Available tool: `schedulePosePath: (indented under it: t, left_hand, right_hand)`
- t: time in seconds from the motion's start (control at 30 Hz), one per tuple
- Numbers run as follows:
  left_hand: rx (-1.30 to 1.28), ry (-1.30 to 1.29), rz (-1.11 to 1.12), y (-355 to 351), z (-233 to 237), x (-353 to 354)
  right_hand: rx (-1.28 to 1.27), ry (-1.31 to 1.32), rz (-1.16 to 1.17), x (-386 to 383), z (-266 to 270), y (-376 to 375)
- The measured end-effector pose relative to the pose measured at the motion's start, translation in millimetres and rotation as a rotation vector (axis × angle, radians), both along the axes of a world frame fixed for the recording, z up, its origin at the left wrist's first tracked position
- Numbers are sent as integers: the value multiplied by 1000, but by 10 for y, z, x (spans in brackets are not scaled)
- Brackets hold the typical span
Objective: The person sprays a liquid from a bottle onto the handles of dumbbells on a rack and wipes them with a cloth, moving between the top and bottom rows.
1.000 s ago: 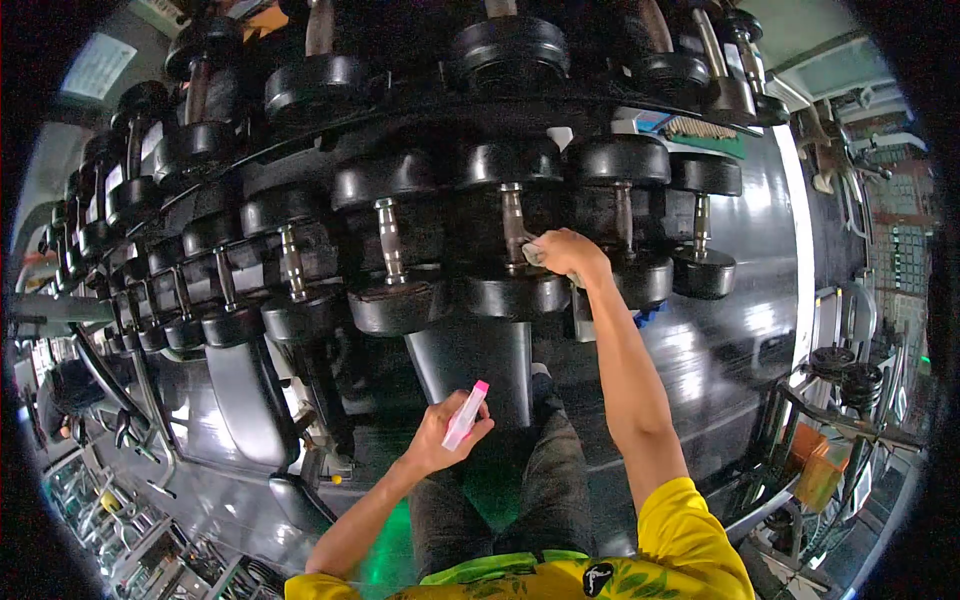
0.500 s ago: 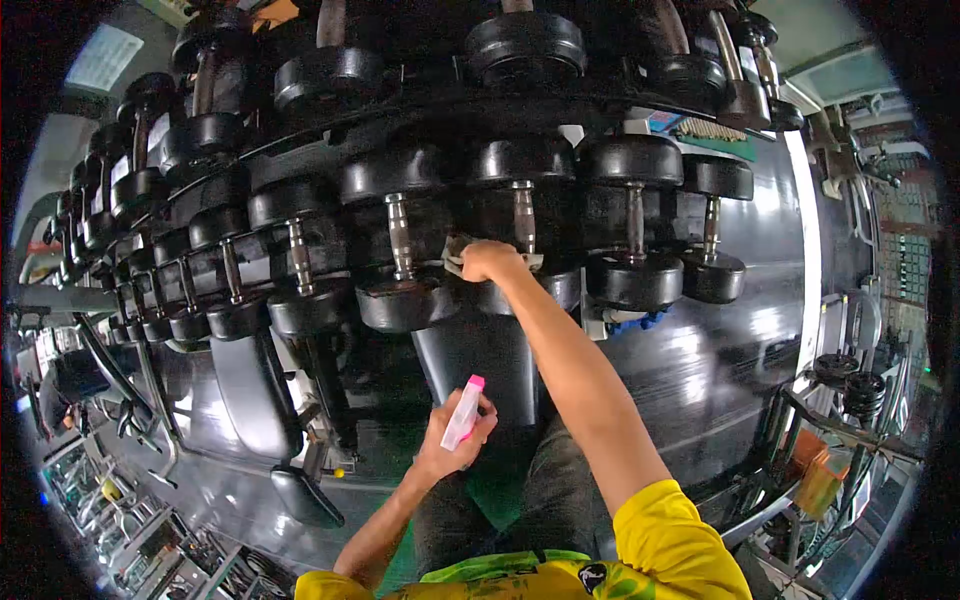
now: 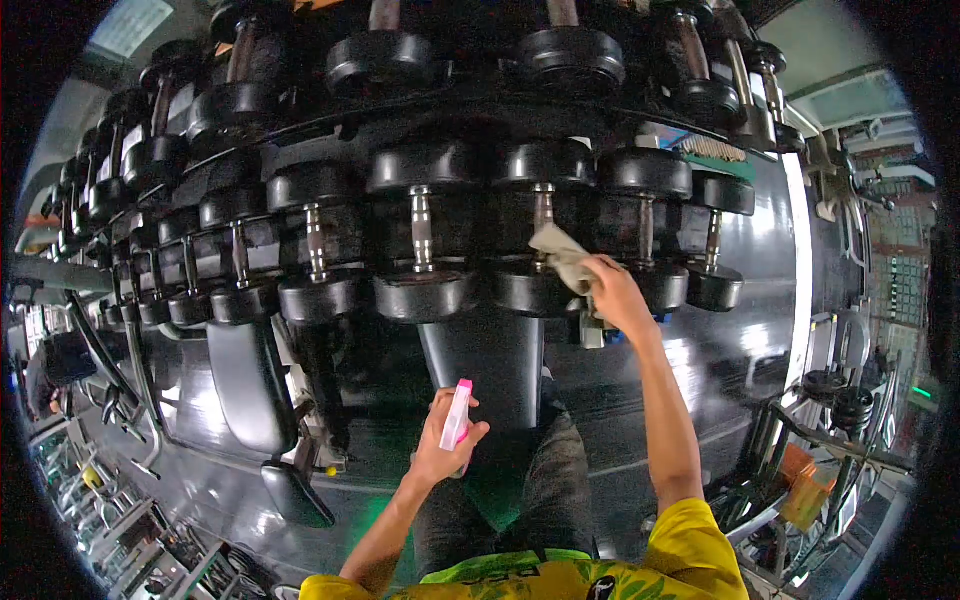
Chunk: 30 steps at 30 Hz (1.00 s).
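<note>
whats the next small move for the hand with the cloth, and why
Likely draw the cloth down along the dumbbell handle it hangs against. The right hand grips the cloth's lower end in its fingers, and the cloth's top lies at that handle. The left hand holds the bottle low and apart from the handle, so wiping looks closer than spraying.
</note>
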<state>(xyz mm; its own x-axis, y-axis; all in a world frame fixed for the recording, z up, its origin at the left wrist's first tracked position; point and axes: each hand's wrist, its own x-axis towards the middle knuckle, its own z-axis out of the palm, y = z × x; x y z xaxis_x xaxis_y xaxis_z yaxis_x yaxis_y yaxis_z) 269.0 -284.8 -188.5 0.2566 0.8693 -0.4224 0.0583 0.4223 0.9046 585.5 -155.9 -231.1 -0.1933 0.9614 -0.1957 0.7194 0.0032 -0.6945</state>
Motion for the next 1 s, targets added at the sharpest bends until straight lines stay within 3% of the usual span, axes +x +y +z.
schedulePosePath:
  t: [0.17, 0.2, 0.27, 0.3, 0.37, 0.4, 0.47, 0.6, 0.73, 1.0]
  left_hand:
    - [19, 32, -12, -120, -161, -162]
    - [10, 38, -21, -130, -174, -196]
    - [1, 41, -37, -149, -189, -268]
    - [61, 72, -50, -157, -191, -303]
    - [124, 100, -69, -193, -223, -417]
    - [43, 88, -91, -212, -247, -478]
    - [-41, 66, -119, -276, -325, -583]
    - [-69, -24, -164, -397, -520, -743]
    - [-65, -102, 1, -579, -645, -697]
    - [-57, 226, 223, -838, -597, -253]
  right_hand:
    - [327, -137, -472, -315, -303, -591]
    - [311, -126, -559, -384, -405, -746]
    - [23, -15, -818, -511, -478, -1021]
    - [24, -17, -822, -589, -573, -1187]
    - [91, 546, -1108, -762, -705, -1500]
    - [97, 542, -1113, -850, -719, -1639]
    - [73, 873, -1334, -1067, -633, -1860]
    - [71, 959, -1392, -1150, -595, -2269]
    - [53, 935, -1377, -1097, -426, -2382]
    - [69, 967, -1252, -402, -539, -2585]
